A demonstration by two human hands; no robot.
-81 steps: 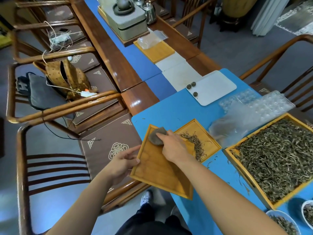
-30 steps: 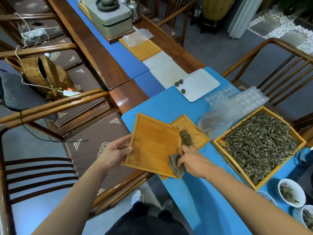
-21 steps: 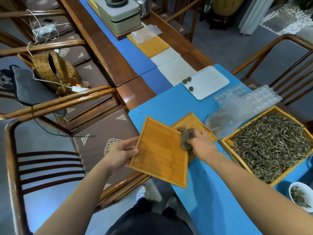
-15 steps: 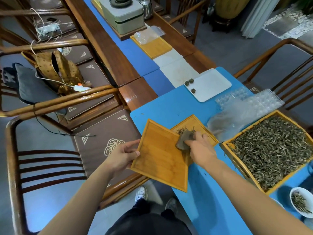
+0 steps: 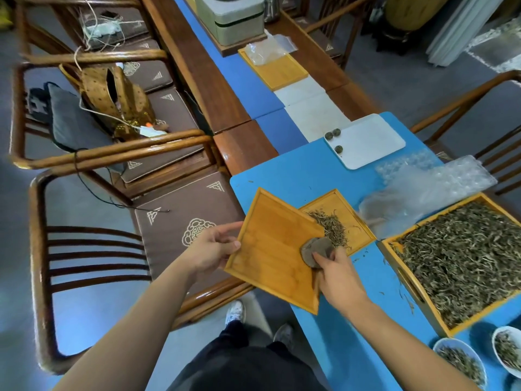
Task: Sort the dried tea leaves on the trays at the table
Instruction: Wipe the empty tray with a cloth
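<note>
My left hand (image 5: 210,251) grips the left edge of an empty bamboo tray (image 5: 270,252), held tilted over the table's near-left corner. My right hand (image 5: 338,277) pinches a grey-brown cloth (image 5: 314,249) pressed against that tray's right edge. Under the tilted tray lies a smaller bamboo tray (image 5: 353,218) holding a small heap of dried tea leaves (image 5: 331,227). A large bamboo tray (image 5: 394,251) heaped with dried tea leaves (image 5: 462,258) sits to the right.
On the blue table (image 5: 284,176) lie a white plate (image 5: 369,142) with three tea balls, clear plastic moulds (image 5: 431,182), and two white bowls (image 5: 459,359) of leaves at the near right. Wooden chairs (image 5: 93,249) stand left; a tea set (image 5: 234,18) stands far back.
The cloth in my right hand has slid back down along the tilted tray's right edge. More leaves now lie heaped on the smaller tray. My left hand keeps its grip.
</note>
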